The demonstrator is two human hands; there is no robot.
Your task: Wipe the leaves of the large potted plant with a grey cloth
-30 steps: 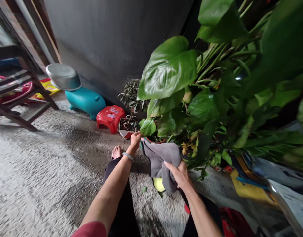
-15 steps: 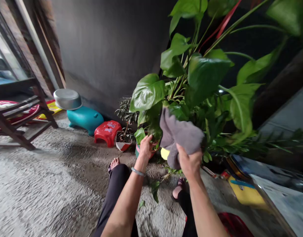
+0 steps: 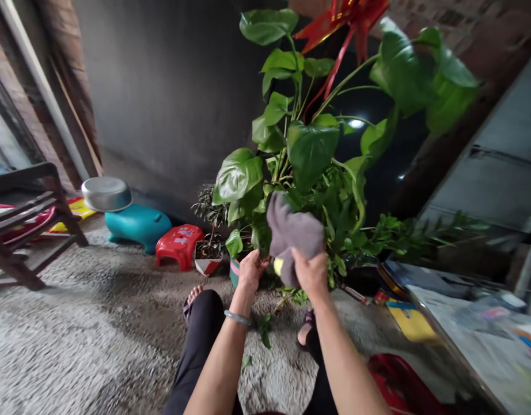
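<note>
My right hand (image 3: 312, 274) is closed around a bunched grey cloth (image 3: 296, 230), which stands up in front of the foliage. My left hand (image 3: 250, 271), with a bangle on its wrist, has its fingers pinched at the lower tip of a hanging green leaf (image 3: 261, 233); the fingertips are partly hidden. The leaf belongs to a big potted plant (image 3: 314, 151) with broad glossy leaves. Behind my left hand shows part of a green pot (image 3: 234, 273). A bit of something yellow (image 3: 278, 266) peeks out beside the cloth.
To the left stand a small potted plant (image 3: 208, 262), a red stool (image 3: 179, 246) and a teal animal-shaped seat (image 3: 138, 227) bearing a metal basin (image 3: 106, 193). A wooden chair (image 3: 30, 225) is farther left. A cluttered table (image 3: 459, 323) edges the right. A red bow (image 3: 356, 23) hangs above.
The view has shifted so more of the plant's top and the red bow show. My right hand still grips the cloth; my left fingers stay at the leaf.
</note>
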